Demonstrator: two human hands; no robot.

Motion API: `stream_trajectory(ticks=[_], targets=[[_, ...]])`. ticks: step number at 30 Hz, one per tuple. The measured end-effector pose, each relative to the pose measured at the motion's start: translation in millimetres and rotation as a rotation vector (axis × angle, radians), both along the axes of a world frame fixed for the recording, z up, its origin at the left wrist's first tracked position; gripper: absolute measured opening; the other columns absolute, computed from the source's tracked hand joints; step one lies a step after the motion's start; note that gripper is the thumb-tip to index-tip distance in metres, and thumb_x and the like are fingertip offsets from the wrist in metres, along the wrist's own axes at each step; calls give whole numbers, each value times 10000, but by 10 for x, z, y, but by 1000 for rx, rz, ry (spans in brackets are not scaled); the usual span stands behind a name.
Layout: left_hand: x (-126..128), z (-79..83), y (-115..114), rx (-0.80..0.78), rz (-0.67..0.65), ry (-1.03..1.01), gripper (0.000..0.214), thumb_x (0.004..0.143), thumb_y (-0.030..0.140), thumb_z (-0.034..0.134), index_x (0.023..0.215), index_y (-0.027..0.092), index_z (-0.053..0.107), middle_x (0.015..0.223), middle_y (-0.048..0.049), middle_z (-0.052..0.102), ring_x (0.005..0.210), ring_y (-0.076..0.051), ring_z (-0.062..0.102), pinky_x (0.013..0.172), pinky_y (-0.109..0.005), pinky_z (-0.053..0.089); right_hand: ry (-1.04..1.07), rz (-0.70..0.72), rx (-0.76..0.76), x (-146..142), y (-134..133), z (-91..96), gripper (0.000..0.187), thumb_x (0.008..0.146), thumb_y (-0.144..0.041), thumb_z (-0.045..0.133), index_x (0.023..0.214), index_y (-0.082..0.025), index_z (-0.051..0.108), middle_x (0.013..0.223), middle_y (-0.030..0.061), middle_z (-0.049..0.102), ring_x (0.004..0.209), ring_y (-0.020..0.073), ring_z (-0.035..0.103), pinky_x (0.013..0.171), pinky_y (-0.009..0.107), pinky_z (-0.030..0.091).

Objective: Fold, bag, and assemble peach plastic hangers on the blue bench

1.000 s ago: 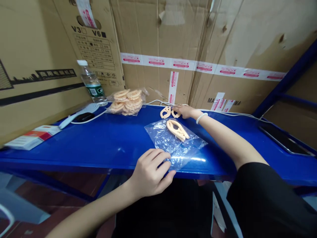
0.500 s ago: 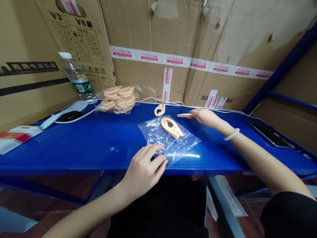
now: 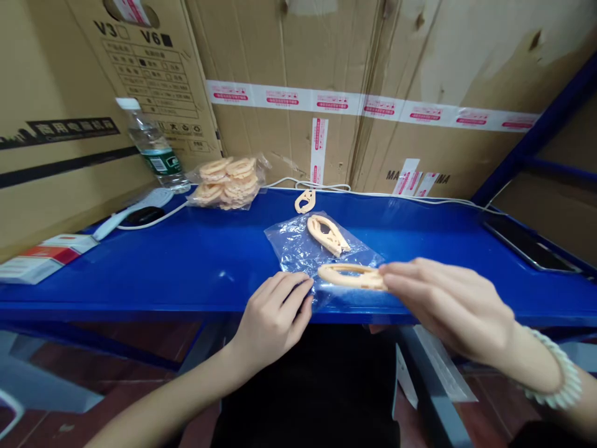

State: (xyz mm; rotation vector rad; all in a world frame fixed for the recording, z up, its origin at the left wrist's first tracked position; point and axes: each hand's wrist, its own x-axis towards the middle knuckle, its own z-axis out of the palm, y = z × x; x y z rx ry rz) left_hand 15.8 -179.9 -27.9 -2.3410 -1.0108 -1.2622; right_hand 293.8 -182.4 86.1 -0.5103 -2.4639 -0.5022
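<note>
Nearest, the person's dark clothing (image 3: 308, 386) shows below the edge of the blue table (image 3: 196, 267). A pale beaded bracelet (image 3: 568, 370) circles the right wrist. The left hand (image 3: 276, 314) rests at the near edge of a clear plastic bag (image 3: 286, 242), its fingers curled; whether they pinch the film cannot be told. The right hand (image 3: 448, 308) grips a beige looped piece (image 3: 342, 282) by its narrow end between thumb and fingers, the round end pointing left over the bag's near part.

Just beyond, a second beige piece (image 3: 334, 244) lies within the bag's outline. A white-and-red box (image 3: 51, 255) sits far to the left, and a dark flat device (image 3: 529, 246) to the right. Farther back lies a loose beige piece (image 3: 310, 205), near a white cable (image 3: 396, 197). Left of it, a filled bag (image 3: 236, 186) holds many similar pieces, with a water bottle (image 3: 161, 160) beside it. Taped cardboard (image 3: 275, 50) stands behind everything.
</note>
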Motion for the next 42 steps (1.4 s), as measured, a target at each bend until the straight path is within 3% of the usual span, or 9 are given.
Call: stream_trajectory(ticks=[5,10,15,18,23,30,38,42], targets=[[13,-23,-4,24,7,-29,318,913,48,633,1228,87,654,1124,-149,728,992,-266,695,861,-422,620,-83,34,50,-120,-183,-164,232,1016,-60,460,1048,-157,669,956,98,715,739,166,625,614,296,495],[13,-29,-9,40,-3,-52,390,900,31,643,1286,78,619,1162,-160,712,1036,-269,684,896,-412,616,-167,47,234,-330,27,-328,163,974,-81,559,872,-134,674,817,64,639,655,154,515,549,297,428],[23,-23,-13,46,-8,-86,394,900,17,637,1288,81,612,1173,-163,700,1062,-262,684,929,-396,607,-208,85,291,-511,269,-495,180,979,-90,554,867,-127,689,781,50,607,620,155,490,506,293,411],[35,-24,-12,57,-12,-90,398,899,11,633,1290,83,608,1184,-163,696,1082,-262,685,945,-387,604,-180,72,313,-630,340,-550,175,990,-84,545,995,-60,718,817,74,635,675,173,557,544,302,478],[10,-7,-6,25,28,-137,394,918,25,622,1303,103,604,1213,-158,687,1113,-257,685,986,-392,598,-145,16,268,-792,377,-532,192,1000,-61,540,1053,-6,715,762,58,621,617,150,542,544,291,500],[-4,-9,-14,-5,28,-161,409,921,23,626,1320,111,600,1230,-155,679,1133,-251,678,1002,-393,596,-163,31,408,-824,383,-467,178,987,-51,539,988,-32,717,754,66,638,612,150,559,499,297,442],[-40,12,-11,-47,19,-204,390,925,29,632,1304,118,613,1222,-147,676,1154,-242,679,1020,-372,590,-184,74,206,-938,461,-481,219,1027,-61,465,973,-73,677,868,118,708,789,200,666,705,331,551],[-36,28,-11,-66,12,-194,389,931,36,614,1307,135,612,1204,-142,681,1120,-244,687,978,-387,608,-93,134,-62,-816,623,-256,225,1029,-126,447,958,-131,660,776,55,691,672,162,624,624,285,502]])
